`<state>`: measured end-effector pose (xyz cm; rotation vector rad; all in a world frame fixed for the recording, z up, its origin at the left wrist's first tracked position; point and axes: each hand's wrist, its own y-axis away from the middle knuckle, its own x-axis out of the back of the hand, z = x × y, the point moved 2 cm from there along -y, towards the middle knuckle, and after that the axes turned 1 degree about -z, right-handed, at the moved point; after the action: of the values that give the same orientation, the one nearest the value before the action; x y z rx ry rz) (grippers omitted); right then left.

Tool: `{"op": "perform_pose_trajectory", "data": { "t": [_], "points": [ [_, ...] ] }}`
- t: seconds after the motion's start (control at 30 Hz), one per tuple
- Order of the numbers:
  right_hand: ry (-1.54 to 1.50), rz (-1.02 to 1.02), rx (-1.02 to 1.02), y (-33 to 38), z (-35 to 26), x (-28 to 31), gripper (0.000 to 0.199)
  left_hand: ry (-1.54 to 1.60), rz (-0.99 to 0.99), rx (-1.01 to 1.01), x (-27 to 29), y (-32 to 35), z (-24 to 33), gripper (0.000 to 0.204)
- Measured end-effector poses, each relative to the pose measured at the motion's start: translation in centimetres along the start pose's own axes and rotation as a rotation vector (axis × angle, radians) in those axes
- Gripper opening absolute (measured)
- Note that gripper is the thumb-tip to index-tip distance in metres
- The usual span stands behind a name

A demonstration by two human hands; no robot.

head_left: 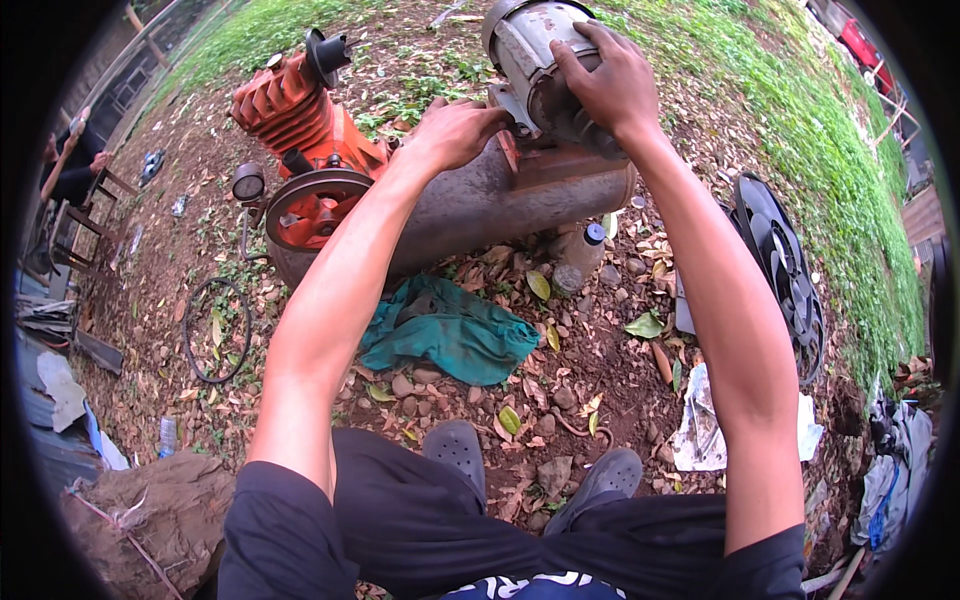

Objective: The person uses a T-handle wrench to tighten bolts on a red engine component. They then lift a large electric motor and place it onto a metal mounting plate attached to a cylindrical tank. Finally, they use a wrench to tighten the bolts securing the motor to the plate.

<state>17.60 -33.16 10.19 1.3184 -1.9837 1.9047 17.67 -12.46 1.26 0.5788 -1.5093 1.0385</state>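
A grey electric motor (pixel 545 65) with worn paint sits on the bracket at the right end of a rusty, dark air compressor tank (pixel 455 215). My right hand (pixel 612 85) rests on the motor's right side, fingers spread over its casing and gripping it. At the motor's mounting foot, my left hand (pixel 455 135) has its fingers bent and closed; what its fingertips hold is hidden. To the left on the same tank stands an orange finned compressor pump (pixel 290 110) with a flywheel pulley (pixel 318 208). A pressure gauge (pixel 249 183) is beside the pulley.
A teal cloth (pixel 445 325) lies on the leafy soil before the tank, near a bottle with a blue cap (pixel 580 258). A drive belt (pixel 184 330) lies at left. On the right are a black fan (pixel 785 270) and a white sheet (pixel 700 425). Another person (pixel 75 165) sits far left.
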Motion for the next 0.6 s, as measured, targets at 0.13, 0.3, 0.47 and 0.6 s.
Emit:
{"op": "perform_pose_trajectory", "data": {
  "t": [0.13, 0.3, 0.47, 0.6],
  "points": [
    [0.002, 0.022, 0.036, 0.0, 0.2, 0.1, 0.056, 0.066, 0.045, 0.021, -0.5, 0.5, 1.0, 0.027],
    [-0.016, 0.028, 0.038, -0.2, -0.2, 0.0, 0.055, 0.157, 0.069, 0.23, -2.0, 1.9, 5.5, 0.026],
    [-0.003, 0.033, 0.048, -0.1, 0.1, 0.1, 0.054, 0.507, 0.022, 0.491, -1.3, 2.0, 10.3, 0.042],
    [-0.017, 0.013, 0.008, -0.1, 0.0, 0.1, 0.053, 0.494, 0.007, 0.485, -1.2, 2.7, 9.8, 0.042]
  ]
}}
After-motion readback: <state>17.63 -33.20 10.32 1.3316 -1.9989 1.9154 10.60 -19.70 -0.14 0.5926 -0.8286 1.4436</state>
